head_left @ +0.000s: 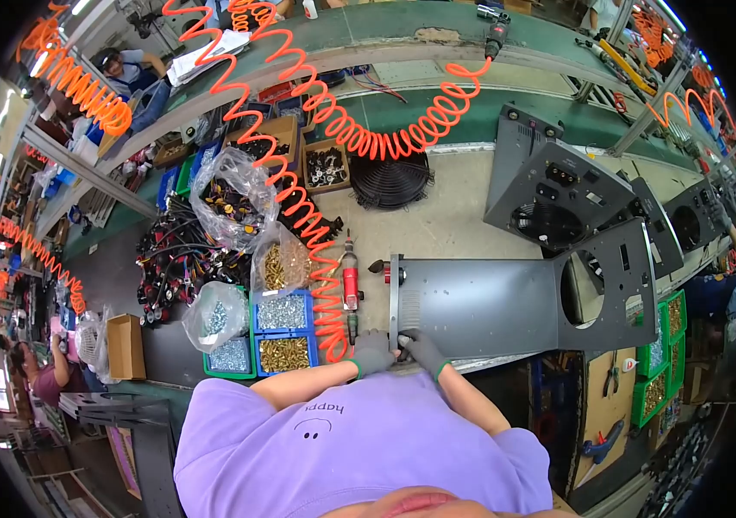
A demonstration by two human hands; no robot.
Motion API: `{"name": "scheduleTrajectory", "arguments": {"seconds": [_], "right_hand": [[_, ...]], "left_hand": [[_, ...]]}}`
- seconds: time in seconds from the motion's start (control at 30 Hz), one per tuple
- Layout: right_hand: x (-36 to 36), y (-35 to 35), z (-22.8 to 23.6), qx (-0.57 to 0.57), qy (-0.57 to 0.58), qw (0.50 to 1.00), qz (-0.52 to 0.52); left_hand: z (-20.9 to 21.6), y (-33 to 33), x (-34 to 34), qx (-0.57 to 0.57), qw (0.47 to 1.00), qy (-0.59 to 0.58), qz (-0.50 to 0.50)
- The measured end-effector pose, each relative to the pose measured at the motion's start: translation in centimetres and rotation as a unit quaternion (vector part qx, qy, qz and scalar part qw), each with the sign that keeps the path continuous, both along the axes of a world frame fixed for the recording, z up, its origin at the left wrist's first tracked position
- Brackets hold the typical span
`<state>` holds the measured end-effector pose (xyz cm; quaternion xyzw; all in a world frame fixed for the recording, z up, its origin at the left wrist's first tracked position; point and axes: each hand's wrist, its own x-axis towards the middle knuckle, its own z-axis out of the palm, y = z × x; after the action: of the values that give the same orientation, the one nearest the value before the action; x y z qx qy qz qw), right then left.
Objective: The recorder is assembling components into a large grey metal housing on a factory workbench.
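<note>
A grey sheet-metal housing lies on the bench in front of me, its upright end panel on the left. My left hand, in a grey glove, is at the near lower corner of that panel, fingers bent together. On the panel's other side, my gloved right hand has its fingers closed close to the left fingertips. Whatever small part lies between the fingers is too hidden to make out. A red pneumatic screwdriver lies just beyond my left hand, beside an orange coiled hose.
Blue bins of silver screws and brass screws sit to the left, near a heap of black wiring. A round black fan guard lies farther back. More grey panels stand at right. Coiled hoses hang overhead.
</note>
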<state>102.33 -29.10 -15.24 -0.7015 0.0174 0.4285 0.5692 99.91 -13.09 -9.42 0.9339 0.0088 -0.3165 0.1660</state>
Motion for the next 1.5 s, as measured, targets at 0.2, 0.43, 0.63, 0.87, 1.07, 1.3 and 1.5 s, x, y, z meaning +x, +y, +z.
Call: {"name": "scheduleTrajectory", "arguments": {"seconds": [0.2, 0.43, 0.63, 0.87, 1.07, 1.3, 1.5], "right_hand": [[1.0, 0.6, 1.3, 0.032, 0.062, 0.997, -0.026], [-0.8, -0.7, -1.5, 0.032, 0.009, 0.996, -0.087], [-2.0, -0.9, -2.2, -0.043, -0.233, 0.971, -0.035], [-2.8, -0.8, -2.6, 0.021, -0.218, 0.969, -0.116], [-2.2, -0.5, -1.5, -0.026, -0.271, 0.959, -0.082], [-3.0, -0.4, -2.8, -0.033, -0.275, 0.954, -0.112], [-3.2, -0.2, -1.6, -0.081, -0.323, 0.939, -0.086]], "left_hand": [[0.5, 0.0, 0.2, -0.003, 1.000, -0.009, -0.004], [0.5, 0.1, 0.3, 0.006, 1.000, 0.005, -0.012], [1.2, -0.1, 0.7, 0.009, 1.000, 0.023, -0.015], [1.7, -0.2, 0.6, 0.002, 1.000, 0.025, 0.001], [0.8, 0.0, 0.4, -0.012, 1.000, 0.001, -0.002], [0.3, 0.0, 0.3, -0.002, 1.000, -0.011, -0.016], [0.2, 0.1, 0.4, 0.000, 1.000, 0.000, -0.014]]}}
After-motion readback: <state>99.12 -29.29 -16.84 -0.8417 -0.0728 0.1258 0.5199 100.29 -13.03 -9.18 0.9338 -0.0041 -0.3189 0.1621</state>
